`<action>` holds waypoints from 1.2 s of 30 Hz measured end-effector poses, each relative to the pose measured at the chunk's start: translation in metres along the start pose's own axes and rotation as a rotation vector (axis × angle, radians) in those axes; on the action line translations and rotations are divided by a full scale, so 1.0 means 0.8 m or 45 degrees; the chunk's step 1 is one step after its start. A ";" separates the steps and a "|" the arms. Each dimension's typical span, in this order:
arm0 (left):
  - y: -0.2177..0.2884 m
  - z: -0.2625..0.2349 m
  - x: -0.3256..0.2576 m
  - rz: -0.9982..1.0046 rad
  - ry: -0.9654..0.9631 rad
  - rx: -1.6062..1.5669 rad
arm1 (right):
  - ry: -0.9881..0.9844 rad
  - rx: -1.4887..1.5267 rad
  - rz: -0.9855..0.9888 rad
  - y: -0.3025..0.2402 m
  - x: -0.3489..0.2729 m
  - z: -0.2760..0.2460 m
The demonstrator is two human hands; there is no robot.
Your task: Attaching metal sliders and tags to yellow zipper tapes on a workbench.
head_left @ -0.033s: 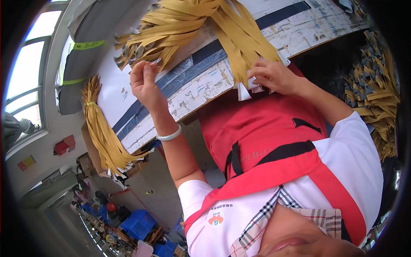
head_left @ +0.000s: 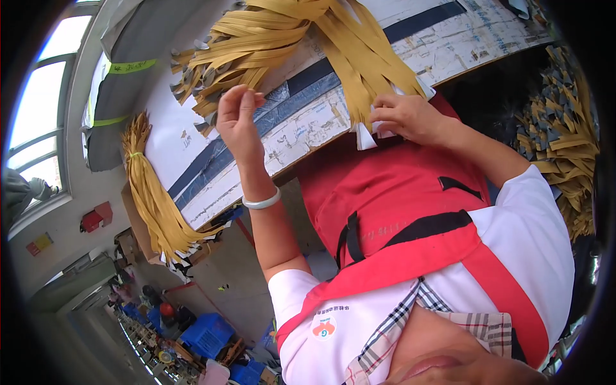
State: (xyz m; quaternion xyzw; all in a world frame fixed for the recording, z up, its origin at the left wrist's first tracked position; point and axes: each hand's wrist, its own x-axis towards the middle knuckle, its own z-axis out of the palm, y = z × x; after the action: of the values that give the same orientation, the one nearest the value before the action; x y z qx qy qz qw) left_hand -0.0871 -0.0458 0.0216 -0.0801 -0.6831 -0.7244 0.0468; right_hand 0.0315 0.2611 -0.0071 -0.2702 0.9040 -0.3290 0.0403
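A large bunch of yellow zipper strips (head_left: 256,48) with grey tips lies fanned out across the table. From it, a flat sheaf of yellow strips (head_left: 366,64) runs down to the near edge, where white ends (head_left: 364,137) stick out. Over these ends, my right hand (head_left: 410,119) has its fingers bent and closed on the strips; the fingertips are partly hidden. My left hand (head_left: 239,119) is raised beside the grey-tipped ends, thumb pressed to the fingers. Whatever is in that pinch is too small to make out.
The worn white table (head_left: 308,131) has dark tape bands. At its left end hangs a tied yellow bundle (head_left: 151,192). Another heap of yellow strips with grey tips (head_left: 558,141) is at the right. Blue crates (head_left: 208,335) stand on the floor at lower left.
My left hand has moved to the right, toward the sheaf, uncovering some grey-tipped strip ends. My right hand stays at the white ends with only a slight shift of the fingers.
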 end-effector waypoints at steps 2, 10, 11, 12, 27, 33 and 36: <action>-0.029 0.035 -0.035 -0.189 -0.345 0.074 | -0.044 -0.104 -0.076 0.003 0.007 0.014; -0.030 0.097 -0.094 -0.099 -0.604 0.006 | -0.034 0.649 0.035 -0.003 0.028 -0.026; -0.025 0.103 -0.098 -0.124 -0.600 -0.100 | 0.074 0.965 0.080 -0.006 0.033 -0.030; -0.020 0.107 -0.099 -0.149 -0.596 -0.206 | 0.075 0.965 0.075 -0.011 0.037 -0.033; -0.014 0.096 -0.070 -0.268 -0.590 -0.466 | -0.202 1.282 0.286 -0.020 0.074 -0.059; -0.020 0.115 -0.088 0.275 -0.191 0.160 | 0.266 0.369 0.011 -0.034 0.077 -0.040; -0.017 0.130 -0.097 0.445 -0.064 0.378 | 0.554 0.136 -0.054 -0.023 0.081 -0.013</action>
State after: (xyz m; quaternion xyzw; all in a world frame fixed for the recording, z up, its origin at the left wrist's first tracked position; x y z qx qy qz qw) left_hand -0.0075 0.0559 -0.0001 -0.2073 -0.7588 -0.5948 0.1658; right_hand -0.0177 0.2219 0.0194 -0.2093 0.8668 -0.4276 -0.1484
